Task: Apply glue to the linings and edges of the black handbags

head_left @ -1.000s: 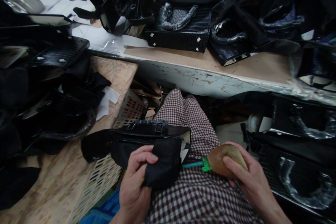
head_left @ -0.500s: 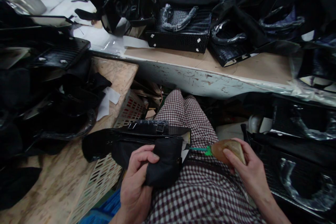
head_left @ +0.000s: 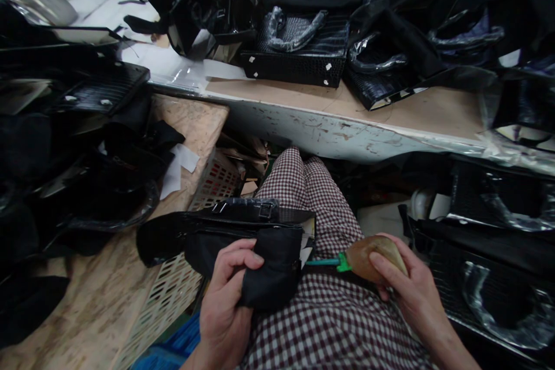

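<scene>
On my lap lies a black handbag (head_left: 208,251), its dark fabric lining folded out toward me. My left hand (head_left: 229,295) grips that lining, thumb and fingers closed on the cloth. Wrapped in my right hand (head_left: 407,277) is a brownish squeeze bottle (head_left: 373,257) with a green collar and a thin teal nozzle (head_left: 323,262). The nozzle points left, its tip at the right end of the bag beside a white inner edge. Whether the tip touches the bag I cannot tell.
Several black handbags (head_left: 299,63) with plastic-wrapped handles line the workbench (head_left: 277,95) ahead. More bags (head_left: 489,248) are piled to my right. At left, a wooden board (head_left: 104,295) carries black bag parts. Below it stands a cream plastic basket (head_left: 173,289), near a blue basket (head_left: 167,350).
The bottle's nozzle tip has shifted down and slightly left along the bag's end. My left hand and the bag have stayed almost still.
</scene>
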A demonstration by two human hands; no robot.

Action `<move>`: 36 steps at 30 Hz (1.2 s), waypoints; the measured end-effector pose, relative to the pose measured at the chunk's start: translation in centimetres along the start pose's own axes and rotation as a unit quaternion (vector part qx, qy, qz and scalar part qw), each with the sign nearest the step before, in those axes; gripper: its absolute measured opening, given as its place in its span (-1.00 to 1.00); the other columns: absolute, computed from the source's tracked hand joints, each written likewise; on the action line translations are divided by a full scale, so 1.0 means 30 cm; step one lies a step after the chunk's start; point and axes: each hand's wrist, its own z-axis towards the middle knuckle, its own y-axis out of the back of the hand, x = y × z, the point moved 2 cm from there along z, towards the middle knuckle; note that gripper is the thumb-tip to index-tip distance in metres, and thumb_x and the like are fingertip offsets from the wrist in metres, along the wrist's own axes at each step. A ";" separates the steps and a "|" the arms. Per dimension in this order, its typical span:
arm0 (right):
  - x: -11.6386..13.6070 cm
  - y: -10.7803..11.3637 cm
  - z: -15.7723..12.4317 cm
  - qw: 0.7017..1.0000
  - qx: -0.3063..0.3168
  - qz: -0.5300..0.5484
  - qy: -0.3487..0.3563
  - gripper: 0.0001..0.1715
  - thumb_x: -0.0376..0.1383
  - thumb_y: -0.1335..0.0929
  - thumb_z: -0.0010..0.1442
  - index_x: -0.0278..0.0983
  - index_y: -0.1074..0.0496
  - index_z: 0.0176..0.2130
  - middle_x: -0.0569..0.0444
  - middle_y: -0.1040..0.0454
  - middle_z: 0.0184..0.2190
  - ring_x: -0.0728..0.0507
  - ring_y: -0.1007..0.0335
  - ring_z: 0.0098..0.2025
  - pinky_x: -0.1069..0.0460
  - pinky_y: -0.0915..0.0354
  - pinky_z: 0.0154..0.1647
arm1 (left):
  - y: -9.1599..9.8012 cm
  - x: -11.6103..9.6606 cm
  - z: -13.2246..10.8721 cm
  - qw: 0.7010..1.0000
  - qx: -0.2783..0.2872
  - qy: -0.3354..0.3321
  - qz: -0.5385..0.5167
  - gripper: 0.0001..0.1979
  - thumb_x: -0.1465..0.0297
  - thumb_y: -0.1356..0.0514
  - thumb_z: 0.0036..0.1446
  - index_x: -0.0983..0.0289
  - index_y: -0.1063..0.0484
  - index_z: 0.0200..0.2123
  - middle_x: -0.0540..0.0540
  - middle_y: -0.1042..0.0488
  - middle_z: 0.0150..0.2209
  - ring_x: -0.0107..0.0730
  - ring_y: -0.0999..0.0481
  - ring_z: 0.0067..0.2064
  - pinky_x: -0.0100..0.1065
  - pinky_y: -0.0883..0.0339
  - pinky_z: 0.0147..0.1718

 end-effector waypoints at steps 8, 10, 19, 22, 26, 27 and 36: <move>0.028 -0.046 -0.039 0.999 0.007 0.047 -0.004 -0.35 0.08 -0.49 0.04 -0.23 -0.42 -0.01 0.03 -0.53 -0.28 -0.04 -0.20 -0.64 0.07 -0.15 -0.72 | -0.002 -0.006 0.009 1.000 0.004 -0.027 0.007 -0.74 0.66 -0.13 0.14 0.19 -0.47 -0.29 0.05 -0.44 -0.11 -0.41 -0.46 -0.01 -0.46 -0.37 -0.07; 0.032 -0.041 -0.033 1.000 0.001 0.031 0.001 -0.36 0.08 -0.48 0.05 -0.23 -0.43 -0.02 0.06 -0.52 -0.32 -0.03 -0.18 -0.65 0.07 -0.16 -0.72 | -0.002 -0.008 0.012 0.999 0.005 -0.036 0.010 -0.75 0.66 -0.13 0.14 0.19 -0.47 -0.29 0.06 -0.45 -0.14 -0.39 -0.46 -0.01 -0.44 -0.38 -0.08; -0.033 0.024 0.054 0.985 -0.082 -0.123 0.086 -0.30 0.11 -0.48 -0.02 -0.24 -0.42 -0.02 -0.03 -0.54 -0.19 -0.28 -0.49 -0.26 -0.08 -0.46 -0.32 | -0.003 -0.003 0.012 1.000 0.003 -0.027 0.010 -0.77 0.63 -0.15 0.13 0.19 -0.48 -0.30 0.06 -0.46 -0.13 -0.38 -0.48 -0.03 -0.44 -0.39 -0.09; -0.049 0.031 0.061 0.975 -0.091 -0.137 0.151 -0.37 0.06 -0.48 0.01 -0.22 -0.41 -0.03 -0.03 -0.53 -0.14 -0.30 -0.50 -0.14 -0.12 -0.43 -0.10 | -0.003 -0.003 0.012 0.999 0.007 -0.030 0.011 -0.77 0.63 -0.15 0.15 0.19 -0.48 -0.30 0.05 -0.45 -0.14 -0.38 -0.47 -0.01 -0.44 -0.38 -0.06; -0.037 0.033 0.052 0.975 -0.078 -0.145 0.151 -0.39 0.05 -0.48 0.00 -0.22 -0.42 -0.06 -0.02 -0.56 -0.18 -0.28 -0.53 -0.21 -0.09 -0.46 -0.17 | -0.002 -0.003 0.013 1.000 0.011 -0.018 0.015 -0.79 0.61 -0.15 0.15 0.19 -0.49 -0.28 0.06 -0.45 -0.12 -0.39 -0.49 -0.03 -0.45 -0.39 -0.09; -0.030 0.034 0.049 0.976 -0.073 -0.144 0.144 -0.39 0.06 -0.48 -0.01 -0.22 -0.43 -0.07 -0.01 -0.56 -0.20 -0.27 -0.53 -0.23 -0.07 -0.47 -0.20 | -0.001 -0.003 0.013 1.000 0.007 -0.016 0.016 -0.79 0.60 -0.15 0.15 0.19 -0.49 -0.28 0.06 -0.46 -0.12 -0.38 -0.49 -0.03 -0.45 -0.39 -0.09; -0.023 0.044 0.058 0.982 -0.086 -0.119 0.117 -0.37 0.06 -0.50 -0.03 -0.22 -0.45 -0.06 0.00 -0.57 -0.21 -0.27 -0.54 -0.25 -0.03 -0.48 -0.30 | 0.002 -0.016 0.023 1.000 -0.002 -0.018 0.018 -0.77 0.61 -0.13 0.15 0.18 -0.49 -0.30 0.06 -0.47 -0.13 -0.40 -0.50 -0.05 -0.46 -0.42 -0.10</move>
